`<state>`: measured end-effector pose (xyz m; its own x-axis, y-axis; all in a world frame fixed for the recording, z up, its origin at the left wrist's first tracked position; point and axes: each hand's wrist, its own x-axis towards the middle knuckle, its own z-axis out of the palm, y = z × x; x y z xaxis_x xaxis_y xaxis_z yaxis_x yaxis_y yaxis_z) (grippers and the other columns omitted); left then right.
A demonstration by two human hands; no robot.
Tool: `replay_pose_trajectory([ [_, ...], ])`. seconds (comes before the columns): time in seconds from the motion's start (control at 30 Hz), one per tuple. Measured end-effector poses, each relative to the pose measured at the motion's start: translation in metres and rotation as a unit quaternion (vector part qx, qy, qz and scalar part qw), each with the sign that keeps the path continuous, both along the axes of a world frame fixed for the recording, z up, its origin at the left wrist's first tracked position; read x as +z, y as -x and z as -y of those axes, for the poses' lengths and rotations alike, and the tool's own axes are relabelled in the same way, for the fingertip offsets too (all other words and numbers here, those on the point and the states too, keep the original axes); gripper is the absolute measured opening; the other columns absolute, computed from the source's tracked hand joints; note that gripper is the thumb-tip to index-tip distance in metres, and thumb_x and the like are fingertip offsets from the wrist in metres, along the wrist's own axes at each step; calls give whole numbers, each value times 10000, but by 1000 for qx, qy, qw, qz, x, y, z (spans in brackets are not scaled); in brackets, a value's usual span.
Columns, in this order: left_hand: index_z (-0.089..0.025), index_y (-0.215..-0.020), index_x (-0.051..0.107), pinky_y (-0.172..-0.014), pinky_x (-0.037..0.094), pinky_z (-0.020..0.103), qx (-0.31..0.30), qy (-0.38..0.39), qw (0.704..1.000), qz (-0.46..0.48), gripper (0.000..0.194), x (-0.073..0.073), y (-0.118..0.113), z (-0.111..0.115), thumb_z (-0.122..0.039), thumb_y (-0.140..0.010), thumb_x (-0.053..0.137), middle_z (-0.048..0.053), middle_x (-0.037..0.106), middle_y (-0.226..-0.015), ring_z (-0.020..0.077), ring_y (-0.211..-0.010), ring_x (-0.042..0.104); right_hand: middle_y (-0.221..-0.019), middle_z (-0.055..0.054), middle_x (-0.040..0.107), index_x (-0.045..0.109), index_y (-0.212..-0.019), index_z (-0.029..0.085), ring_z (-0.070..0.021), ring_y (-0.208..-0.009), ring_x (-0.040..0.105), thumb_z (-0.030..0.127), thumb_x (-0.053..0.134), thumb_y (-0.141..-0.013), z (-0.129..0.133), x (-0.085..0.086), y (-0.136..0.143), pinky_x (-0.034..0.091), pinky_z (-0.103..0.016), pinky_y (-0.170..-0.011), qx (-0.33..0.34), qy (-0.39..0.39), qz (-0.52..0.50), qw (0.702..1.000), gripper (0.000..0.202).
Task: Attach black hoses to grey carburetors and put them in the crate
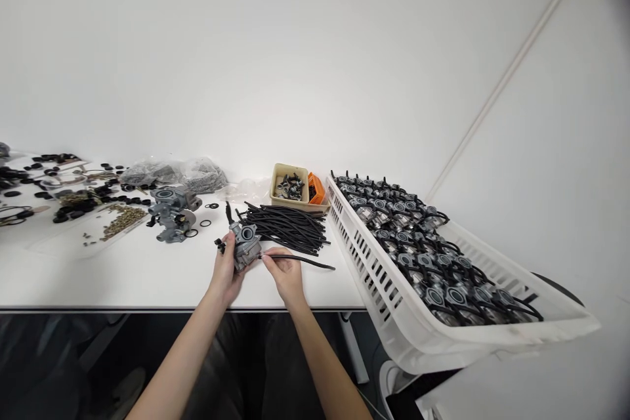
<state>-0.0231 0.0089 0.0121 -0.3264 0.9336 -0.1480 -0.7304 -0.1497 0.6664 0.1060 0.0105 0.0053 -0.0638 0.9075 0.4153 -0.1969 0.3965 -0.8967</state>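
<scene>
My left hand (pixel 224 275) is gripping a metal carburetor (pixel 247 251); my right hand (pixel 288 275) is pinching a black tube (pixel 312 263) at its side.

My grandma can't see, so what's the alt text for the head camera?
The left hand holds a metal part, the right hand a black tube against it. More tubes lie on the white table, beside a basket of parts.
</scene>
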Motion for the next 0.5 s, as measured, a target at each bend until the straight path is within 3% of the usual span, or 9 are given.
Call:
replay_pose_trajectory([
  [0.17,-192,-988,595,-626,577,283,14,-10,1000,-1,240,0,-1,0,-359,-825,648,41,692,-928,148,-721,681,-1043,-102,705,629,-784,179,-218,-962,668,403,699,-752,-1,1,0,511,-381,-896,29,31,-22,999,236],
  [0.5,-216,-951,592,-597,565,262,28,-31,998,-45,218,-1,-2,0,-388,-825,637,15,694,-887,143,-706,668,-1153,-110,685,534,-702,210,-253,-1169,593,440,729,-710,2,6,0,393,-473,-1061,99,73,-43,991,301],
])
